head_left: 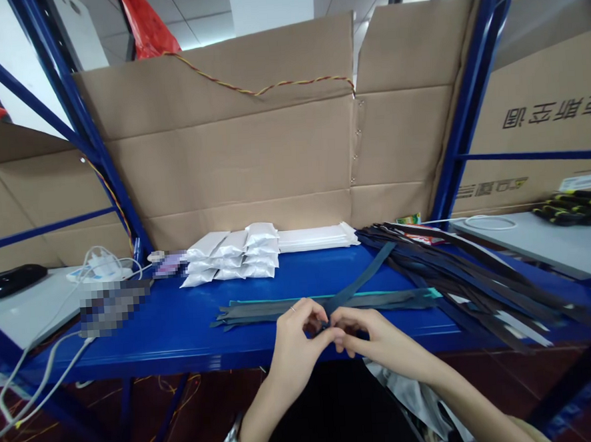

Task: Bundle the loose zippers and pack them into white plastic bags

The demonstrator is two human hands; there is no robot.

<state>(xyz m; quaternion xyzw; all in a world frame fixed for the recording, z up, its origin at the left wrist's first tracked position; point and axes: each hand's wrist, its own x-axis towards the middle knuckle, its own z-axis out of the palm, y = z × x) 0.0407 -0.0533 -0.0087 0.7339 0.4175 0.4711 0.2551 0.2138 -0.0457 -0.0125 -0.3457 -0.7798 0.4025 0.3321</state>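
A dark teal zipper (363, 278) runs from the strips at the right down to my fingers at the front edge of the table. My left hand (300, 337) pinches its near end, thumb and fingertips together. Close against it, my right hand (370, 336) also has its fingers closed on this end. The fingers hide most of the held part, so the slider cannot be made out. Just behind my hands, a flat stack of grey-green zippers (275, 309) lies lengthwise on the blue table (182, 334).
Silver-white packets (232, 255) are stacked at the back, beside long white packages (316, 238). A loose heap of dark zippers (449, 271) covers the right side. White cables (49, 369) hang at the left. Cardboard (251, 150) and blue posts (469, 110) enclose the table.
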